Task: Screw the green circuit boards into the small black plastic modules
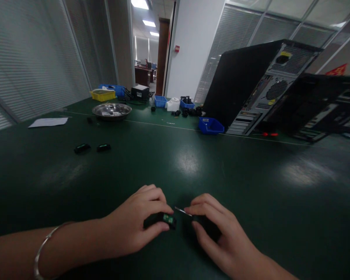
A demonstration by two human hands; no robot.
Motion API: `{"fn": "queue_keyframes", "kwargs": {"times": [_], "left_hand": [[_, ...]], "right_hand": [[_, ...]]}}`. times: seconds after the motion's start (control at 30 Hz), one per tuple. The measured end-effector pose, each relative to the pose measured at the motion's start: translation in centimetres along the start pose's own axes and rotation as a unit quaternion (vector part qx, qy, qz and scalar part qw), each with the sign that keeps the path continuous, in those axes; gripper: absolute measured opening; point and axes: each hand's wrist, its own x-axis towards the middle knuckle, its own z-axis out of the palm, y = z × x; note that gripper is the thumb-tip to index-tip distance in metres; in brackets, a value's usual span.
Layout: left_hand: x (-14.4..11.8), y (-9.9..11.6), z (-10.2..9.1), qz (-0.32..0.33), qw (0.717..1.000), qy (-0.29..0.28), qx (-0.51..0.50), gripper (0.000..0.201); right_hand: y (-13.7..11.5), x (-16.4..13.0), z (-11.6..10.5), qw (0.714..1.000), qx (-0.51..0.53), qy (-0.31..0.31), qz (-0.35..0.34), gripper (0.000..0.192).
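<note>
The small black module [163,219] lies low on the green table [192,163], pinched between my left hand's [140,225] thumb and fingers; my right hand [218,237] grips a thin metal tool [183,211] pointing at it.

A dark green table [192,155] fills the view, its smooth top catching pale reflections of the ceiling lights. Two small black modules [82,148] [104,147] lie side by side toward the left. Farther back on that side rests a sheet of white paper [48,122], and beyond it a round metal dish [111,110] (its contents too small to make out). A yellow bin [103,95] and a blue tray [116,89] sit at the far edge, near a black box [140,92] with cables. More blue bins [160,101] [210,125] stand among scattered black parts [189,112]. Two opened computer cases [259,85] [321,107] occupy the right.
</note>
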Motion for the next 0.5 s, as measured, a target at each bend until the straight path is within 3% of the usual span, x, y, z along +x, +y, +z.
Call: {"fn": "queue_keyframes", "kwargs": {"times": [0.2,0.37,0.5], "left_hand": [[-0.36,0.05,-0.29,0.002,1.0,0.018,-0.002,0.022],[-0.71,-0.09,-0.32,0.113,0.991,0.022,0.067,0.014],[-0.52,0.37,-0.47,0.164,0.976,0.013,0.139,0.018]], "right_hand": [[-0.11,0.26,-0.06,1.0,0.016,0.01,0.001,0.024],[-0.1,0.17,-0.09,0.999,0.032,0.009,0.012,0.024],[-0.1,0.2,-0.15,0.999,0.041,0.008,0.012,0.024]]}}
